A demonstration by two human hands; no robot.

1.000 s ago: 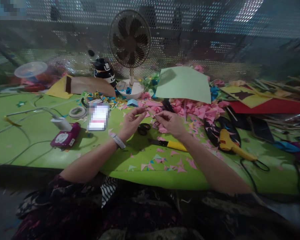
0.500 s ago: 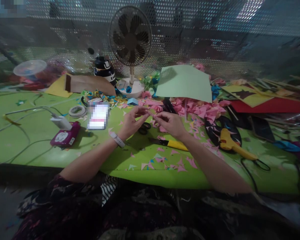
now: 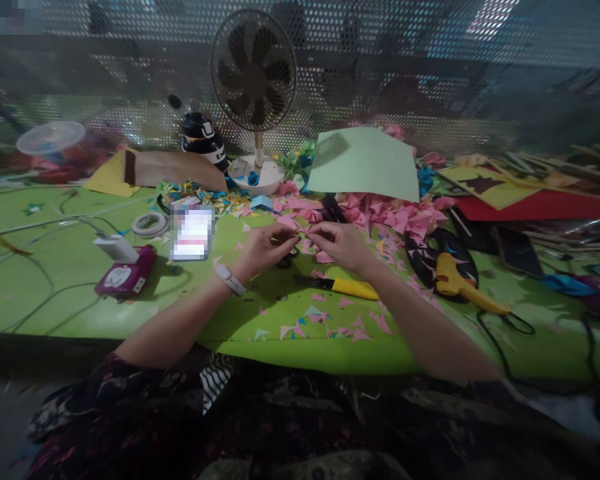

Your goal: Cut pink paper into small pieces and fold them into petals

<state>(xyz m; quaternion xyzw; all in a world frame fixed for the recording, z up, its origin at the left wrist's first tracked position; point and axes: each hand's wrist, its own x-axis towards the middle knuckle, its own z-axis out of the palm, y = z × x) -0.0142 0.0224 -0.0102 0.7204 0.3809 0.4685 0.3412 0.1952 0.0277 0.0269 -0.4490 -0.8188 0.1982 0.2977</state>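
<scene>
My left hand, with a white band on its wrist, pinches a small pink paper piece over the middle of the table. Closed on the same piece from the other side are the fingertips of my right hand. Fingers cover most of it, so its exact shape cannot be made out. Dark scissors handles show partly below my left fingers. Beneath my right wrist lies a yellow-handled tool with a dark blade. Pink paper scraps are scattered near the table's front edge.
A fan stands at the back beside a dark bottle. Folded pink paper pieces lie under a pale green sheet. At right is a yellow glue gun; at left, a phone, tape roll and purple power block.
Both hands stay together at nearly the same spot, with slight shifts of the fingertips. The whole view has shifted a little, so the table's things appear slightly further left.
</scene>
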